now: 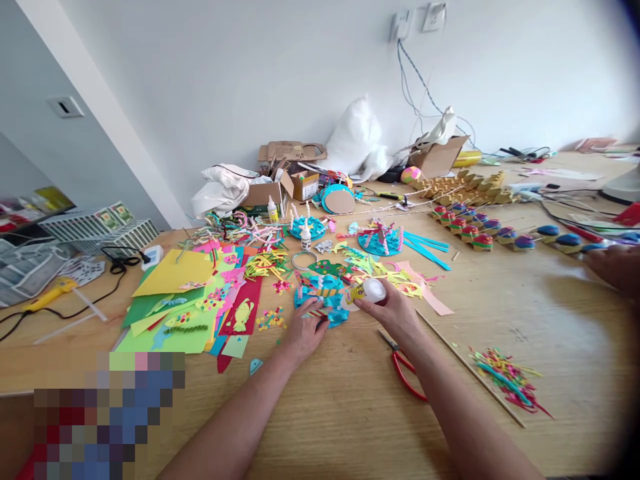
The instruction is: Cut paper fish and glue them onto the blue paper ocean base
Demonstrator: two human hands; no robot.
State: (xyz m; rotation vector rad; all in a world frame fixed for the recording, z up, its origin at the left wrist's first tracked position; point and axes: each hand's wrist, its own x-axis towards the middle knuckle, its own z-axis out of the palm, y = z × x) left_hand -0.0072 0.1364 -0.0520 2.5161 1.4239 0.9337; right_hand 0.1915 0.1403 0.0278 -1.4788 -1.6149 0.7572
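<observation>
My right hand grips a tilted glue bottle with a white base and yellow label, its tip end pointing left and down. Beneath it lies a blue paper disc with raised curled strips and a striped orange-green piece on it. At the disc's near left edge, the fingers of my left hand are closed on a small striped paper piece. Red-handled scissors rest beside my right forearm. Two similar blue discs with twisted pink stems, one the right-hand disc, stand farther back.
Coloured paper sheets are stacked at left, near paper dots. A wooden stick and paper scraps lie at right. Painted egg-carton strips and another person's hand are farther right. Boxes line the wall.
</observation>
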